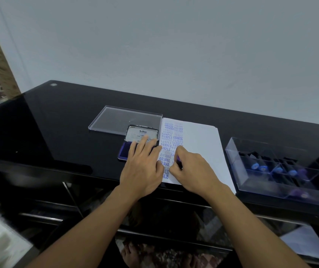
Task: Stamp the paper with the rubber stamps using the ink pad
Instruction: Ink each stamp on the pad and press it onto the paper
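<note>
The white paper lies on the black glass tabletop, a little right of middle, its near edge at the tabletop's near edge. Two columns of blue print run down its left side: AMENDED, SAMPLE, AIR MAIL and other words, some too blurred to read.

The right hand is curled round a small stamp with a purple and black body, holding it down on the paper just right of those columns. Most of the stamp is hidden under the fingers. The left hand lies flat with its fingers straight and spread, gripping nothing. It covers the right part of the ink pad, and its thumb side reaches the paper's left edge.

The ink pad sits touching the paper's left edge, its purple pad showing at the left and its labelled lid swung open on the far side. Beyond it lies a clear plastic cover, flat on the tabletop. Well to the right of the paper stands a clear box with compartments, holding more stamps with blue tops.
</note>
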`<act>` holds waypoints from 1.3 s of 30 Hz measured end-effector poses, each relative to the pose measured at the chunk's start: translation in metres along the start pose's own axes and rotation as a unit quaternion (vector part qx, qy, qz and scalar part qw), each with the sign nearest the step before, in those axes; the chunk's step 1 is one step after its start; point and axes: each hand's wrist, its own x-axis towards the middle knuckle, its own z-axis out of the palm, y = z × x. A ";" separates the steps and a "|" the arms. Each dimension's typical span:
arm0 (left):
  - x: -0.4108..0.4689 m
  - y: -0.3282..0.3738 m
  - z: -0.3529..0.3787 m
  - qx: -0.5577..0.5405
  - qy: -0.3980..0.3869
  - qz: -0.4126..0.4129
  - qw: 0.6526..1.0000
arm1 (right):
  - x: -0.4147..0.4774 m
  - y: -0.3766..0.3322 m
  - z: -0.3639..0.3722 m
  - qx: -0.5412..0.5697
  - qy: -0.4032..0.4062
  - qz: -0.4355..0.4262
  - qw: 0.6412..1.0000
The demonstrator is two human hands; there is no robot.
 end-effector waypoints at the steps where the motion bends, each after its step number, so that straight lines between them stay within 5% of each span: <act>1: 0.000 0.000 0.000 -0.001 -0.001 0.000 1.000 | 0.000 0.000 0.000 -0.001 -0.001 0.001 1.000; 18: 0.001 0.000 -0.002 -0.007 -0.022 -0.015 1.000 | 0.000 -0.004 -0.003 0.018 -0.013 0.017 1.000; 26: 0.011 0.000 -0.017 -0.092 -0.020 -0.060 0.994 | 0.008 0.000 -0.013 0.018 -0.056 0.039 0.998; 39: 0.028 -0.017 -0.069 -0.128 0.015 -0.091 0.987 | 0.025 0.001 -0.059 0.112 0.021 0.060 0.992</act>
